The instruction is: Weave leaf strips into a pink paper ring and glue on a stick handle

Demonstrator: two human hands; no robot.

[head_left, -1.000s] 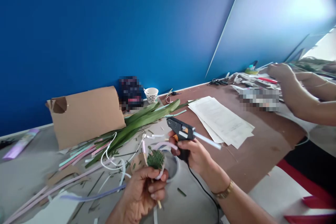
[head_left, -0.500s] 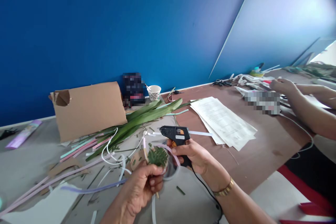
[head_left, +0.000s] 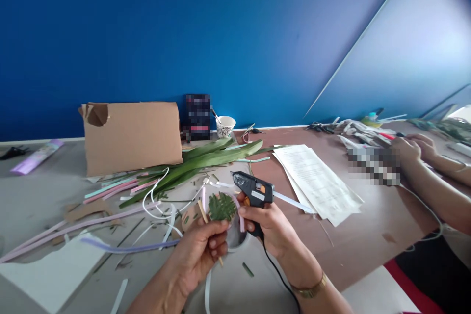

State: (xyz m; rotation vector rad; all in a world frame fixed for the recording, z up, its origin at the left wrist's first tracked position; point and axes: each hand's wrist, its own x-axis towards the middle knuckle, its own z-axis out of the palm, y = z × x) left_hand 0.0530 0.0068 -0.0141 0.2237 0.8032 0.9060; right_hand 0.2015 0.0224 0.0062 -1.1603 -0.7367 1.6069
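My left hand [head_left: 196, 260] is closed around a thin wooden stick that carries a small round disc covered with green leaf pieces [head_left: 221, 206]. My right hand [head_left: 270, 225] grips a black and orange glue gun [head_left: 253, 190], its nozzle pointing left just above the green disc. A pale glue stick juts out of the gun's back toward the right. A pink paper strip loops between the disc and my right fingers. A black cord runs down from the gun along my right wrist, which wears a gold bracelet.
Long green leaves [head_left: 206, 159], pastel paper strips [head_left: 114, 189], a folded cardboard sheet [head_left: 130, 132], a patterned cup [head_left: 225, 126] and a stack of white papers [head_left: 316, 176] lie on the table. Another person's hands [head_left: 415, 149] work at the right among scissors and scraps.
The view has swung so the table looks level. The glue gun's nozzle has come closer to the green disc, which my left hand has raised slightly. The other person's hands shifted right.
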